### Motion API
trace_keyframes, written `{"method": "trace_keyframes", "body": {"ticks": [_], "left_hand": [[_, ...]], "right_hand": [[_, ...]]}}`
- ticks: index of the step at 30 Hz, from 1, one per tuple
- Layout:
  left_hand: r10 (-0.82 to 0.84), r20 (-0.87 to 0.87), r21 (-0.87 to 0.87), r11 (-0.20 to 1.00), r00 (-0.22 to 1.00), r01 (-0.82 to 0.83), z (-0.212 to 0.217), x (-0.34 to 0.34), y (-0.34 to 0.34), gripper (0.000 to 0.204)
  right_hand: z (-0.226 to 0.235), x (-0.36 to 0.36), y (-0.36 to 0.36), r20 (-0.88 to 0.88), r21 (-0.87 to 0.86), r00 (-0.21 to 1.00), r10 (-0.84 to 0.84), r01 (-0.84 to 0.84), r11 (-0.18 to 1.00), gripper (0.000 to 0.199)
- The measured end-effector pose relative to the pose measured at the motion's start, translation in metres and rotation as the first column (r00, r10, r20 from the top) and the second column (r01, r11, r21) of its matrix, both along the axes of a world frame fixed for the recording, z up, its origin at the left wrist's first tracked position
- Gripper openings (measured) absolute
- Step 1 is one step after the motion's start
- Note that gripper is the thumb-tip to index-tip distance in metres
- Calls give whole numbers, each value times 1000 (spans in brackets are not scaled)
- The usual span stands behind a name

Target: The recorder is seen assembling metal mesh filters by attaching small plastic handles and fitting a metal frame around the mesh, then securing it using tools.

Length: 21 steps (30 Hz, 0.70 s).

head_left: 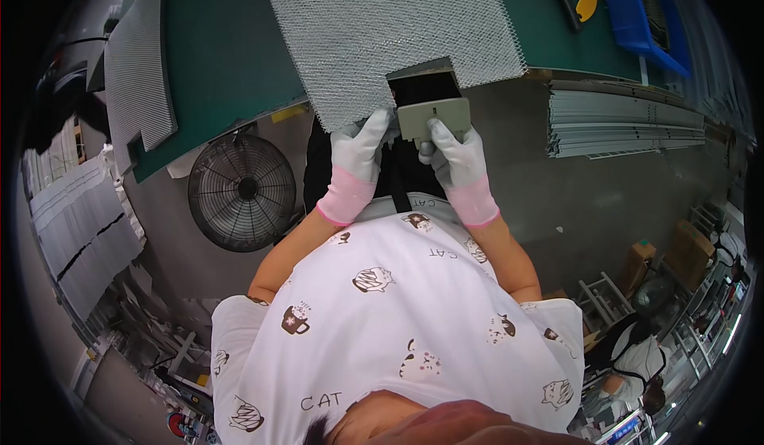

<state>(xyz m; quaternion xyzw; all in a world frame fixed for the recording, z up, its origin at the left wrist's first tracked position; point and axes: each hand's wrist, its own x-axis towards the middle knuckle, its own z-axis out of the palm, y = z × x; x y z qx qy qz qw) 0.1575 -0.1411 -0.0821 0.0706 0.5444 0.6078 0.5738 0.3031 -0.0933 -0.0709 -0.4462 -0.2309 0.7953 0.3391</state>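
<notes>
A large sheet of grey metal mesh [390, 31] lies on the green worktable [223, 47], its near edge hanging past the table's rim. At that edge sits a small grey metal bracket [434, 115] with a dark rectangular opening above it. My right hand [458, 154], in a grey glove with a pink cuff, grips the bracket's lower edge with the thumb on its face. My left hand [362, 146], gloved the same way, holds the mesh's near edge right beside the bracket.
A second mesh panel [135, 71] lies at the table's left end. A round floor fan [243, 192] stands below the table on the left. Stacked grey metal strips [625, 126] lie to the right. A blue tray [637, 15] sits far right. Another person [637, 365] bends over at lower right.
</notes>
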Motion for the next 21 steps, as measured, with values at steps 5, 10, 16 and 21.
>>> {"method": "trace_keyframes", "body": {"ticks": [5, 10, 16, 21], "left_hand": [[3, 10, 27, 1000, 1000, -3, -2, -1, 1, 33], [-52, -3, 63, 997, 999, 52, 2, -1, 1, 33], [-347, -748, 72, 805, 566, 589, 49, -3, -26, 14], [261, -965, 142, 633, -37, 761, 65, -17, 87, 16]], "right_hand": [[0, -3, 8, -3, 49, 999, 36, -36, 998, 28], [1, -6, 13, -12, 58, 999, 37, -36, 998, 28], [-7, -6, 8, 2, 29, 999, 38, -38, 999, 26], [-11, -1, 11, -68, 67, 994, 81, -76, 995, 22]]}}
